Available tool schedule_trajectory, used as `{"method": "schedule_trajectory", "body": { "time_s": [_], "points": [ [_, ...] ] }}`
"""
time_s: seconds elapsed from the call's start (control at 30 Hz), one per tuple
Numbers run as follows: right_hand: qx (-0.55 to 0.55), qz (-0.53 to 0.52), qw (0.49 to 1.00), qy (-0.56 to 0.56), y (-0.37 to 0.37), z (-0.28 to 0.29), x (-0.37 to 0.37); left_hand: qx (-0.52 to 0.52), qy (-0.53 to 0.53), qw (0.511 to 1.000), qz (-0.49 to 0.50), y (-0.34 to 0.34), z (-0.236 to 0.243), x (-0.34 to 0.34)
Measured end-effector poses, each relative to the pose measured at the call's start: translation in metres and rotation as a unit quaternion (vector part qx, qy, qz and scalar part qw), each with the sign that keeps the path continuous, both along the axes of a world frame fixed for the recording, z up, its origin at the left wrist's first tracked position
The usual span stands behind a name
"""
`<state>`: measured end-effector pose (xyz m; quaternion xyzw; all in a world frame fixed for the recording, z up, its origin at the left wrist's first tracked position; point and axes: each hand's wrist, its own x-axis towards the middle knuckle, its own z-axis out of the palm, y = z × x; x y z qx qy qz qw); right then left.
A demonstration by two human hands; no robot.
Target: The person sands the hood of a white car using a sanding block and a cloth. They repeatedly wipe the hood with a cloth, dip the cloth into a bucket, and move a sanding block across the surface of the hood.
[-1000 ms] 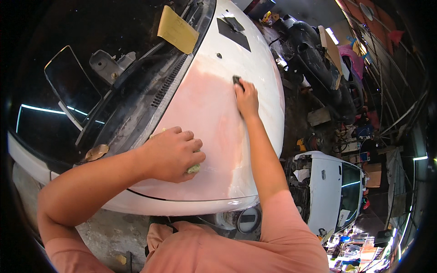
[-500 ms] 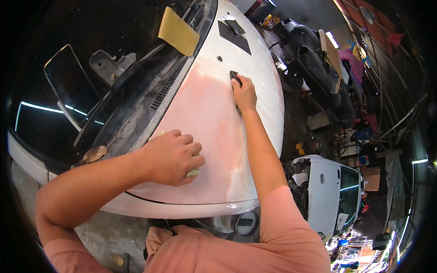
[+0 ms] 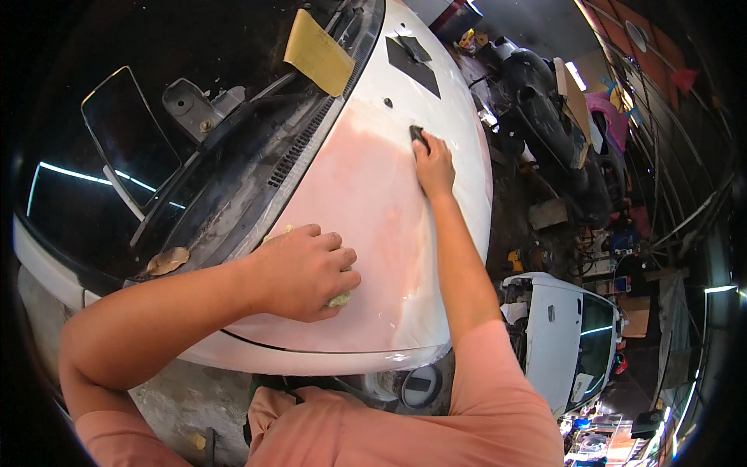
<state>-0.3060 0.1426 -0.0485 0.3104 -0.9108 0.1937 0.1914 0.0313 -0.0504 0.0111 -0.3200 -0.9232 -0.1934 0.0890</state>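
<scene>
A white car hood (image 3: pixel 459 148) with a large pink sanded patch fills the middle of the view. My left hand (image 3: pixel 305 271) presses a yellowish sponge (image 3: pixel 339 299) against the near part of the hood. My right hand (image 3: pixel 433 161) is stretched far up the hood and holds a small dark sanding block (image 3: pixel 418 134) flat on the paint at the upper edge of the pink patch. Two dark sheets of sandpaper (image 3: pixel 414 64) lie on the hood beyond that hand.
The dark windscreen (image 3: pixel 140 163) with wiper arms lies to the left, a yellow sheet (image 3: pixel 317 53) resting on it. A round headlight (image 3: pixel 420 385) sits below the hood edge. Another white car (image 3: pixel 572 342) and dark vehicle parts (image 3: pixel 545 117) stand to the right.
My right hand has slid the dark block farther up the hood. The left hand with the sponge has stayed in about the same spot.
</scene>
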Motion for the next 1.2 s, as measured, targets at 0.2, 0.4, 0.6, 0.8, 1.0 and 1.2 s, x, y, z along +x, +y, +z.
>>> {"method": "schedule_trajectory", "body": {
  "time_s": [0.2,0.4,0.6,0.8,1.0,1.2],
  "points": [
    [0.017,0.116,0.993,-0.031,0.037,-0.02,0.115,-0.001,-0.015,0.999,0.031,-0.01,-0.007,0.008],
    [0.003,-0.035,0.999,-0.01,-0.001,0.007,0.0,0.002,0.0,1.0,-0.003,0.005,0.002,-0.002],
    [0.027,0.09,0.996,-0.013,0.061,-0.022,0.178,-0.006,-0.013,0.999,0.029,-0.01,-0.004,0.008],
    [0.015,0.089,0.996,-0.025,0.059,-0.012,0.126,-0.001,0.003,1.0,0.02,-0.004,0.0,0.005],
    [-0.013,0.024,0.998,-0.049,0.023,-0.005,0.097,-0.004,0.011,1.0,0.016,-0.004,-0.002,0.004],
    [0.024,0.162,0.986,-0.013,0.086,-0.015,0.208,-0.008,-0.001,1.0,0.025,-0.005,-0.001,0.007]
  ]
}}
